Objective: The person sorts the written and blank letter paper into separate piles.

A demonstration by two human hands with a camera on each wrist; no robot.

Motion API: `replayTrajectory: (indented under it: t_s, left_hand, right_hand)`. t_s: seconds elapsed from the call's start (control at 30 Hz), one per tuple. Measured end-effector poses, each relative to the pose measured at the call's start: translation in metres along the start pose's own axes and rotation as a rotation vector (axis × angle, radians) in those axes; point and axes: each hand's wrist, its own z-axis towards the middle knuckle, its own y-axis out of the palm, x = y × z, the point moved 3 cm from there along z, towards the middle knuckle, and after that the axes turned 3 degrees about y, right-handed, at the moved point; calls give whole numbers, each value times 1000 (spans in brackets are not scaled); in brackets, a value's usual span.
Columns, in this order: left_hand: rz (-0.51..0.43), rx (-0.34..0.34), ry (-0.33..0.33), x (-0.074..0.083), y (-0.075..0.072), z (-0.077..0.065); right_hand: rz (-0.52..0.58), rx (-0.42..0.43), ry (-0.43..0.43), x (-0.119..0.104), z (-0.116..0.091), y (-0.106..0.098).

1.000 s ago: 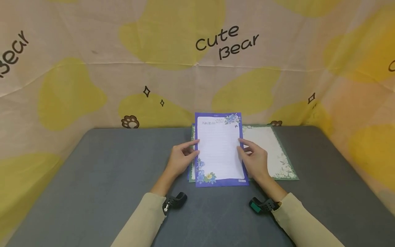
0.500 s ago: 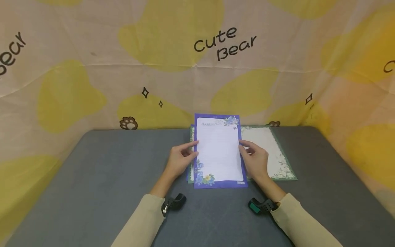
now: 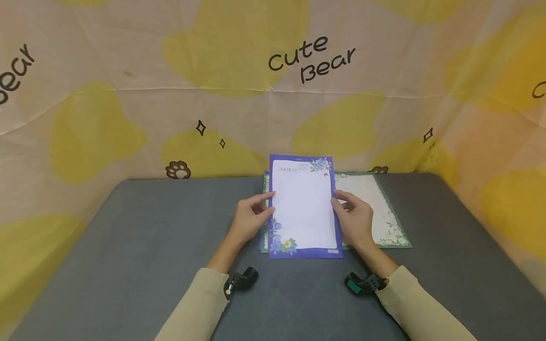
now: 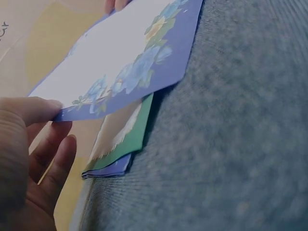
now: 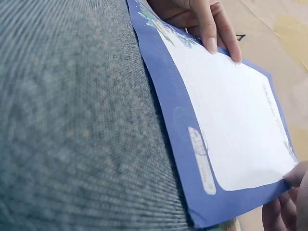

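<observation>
A sheet of stationery paper (image 3: 304,208) with a purple-blue border and blue flowers is held up between both hands in the head view. My left hand (image 3: 247,220) pinches its left edge, thumb on the near face; the left wrist view shows the thumb (image 4: 43,109) on top and fingers beneath. On the opposite edge, my right hand (image 3: 356,219) pinches the border between thumb and fingers. Behind and below the sheet lies green-bordered paper (image 3: 384,213) with white flowers. Purple-edged paper (image 4: 113,167) shows under the green one in the left wrist view.
The papers are near the far edge of a grey table (image 3: 179,237). A cream and yellow printed cloth (image 3: 239,57) hangs right behind that edge. Black straps with small devices (image 3: 245,278) sit on both wrists.
Both hands keep their pinch on the purple-bordered sheet. The right thumb and fingers have shifted slightly rightward along its edge; the sheet itself has barely moved.
</observation>
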Motion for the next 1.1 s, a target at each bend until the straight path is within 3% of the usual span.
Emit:
replayTrajectory:
  t_s: [0.23, 0.47, 0.87, 1.1]
  left_hand:
    - [79, 68, 4, 10, -13, 7]
    - [93, 103, -45, 24, -39, 14]
    - [202, 152, -48, 58, -81, 21]
    - [279, 190, -48, 72, -111, 17]
  right_hand:
    - [-12, -112, 25, -15, 2, 3]
    - [-20, -256, -5, -44, 4, 6]
    - [-53, -349, -86, -100, 19, 20]
    - [-37, -436, -52, -134, 24, 37]
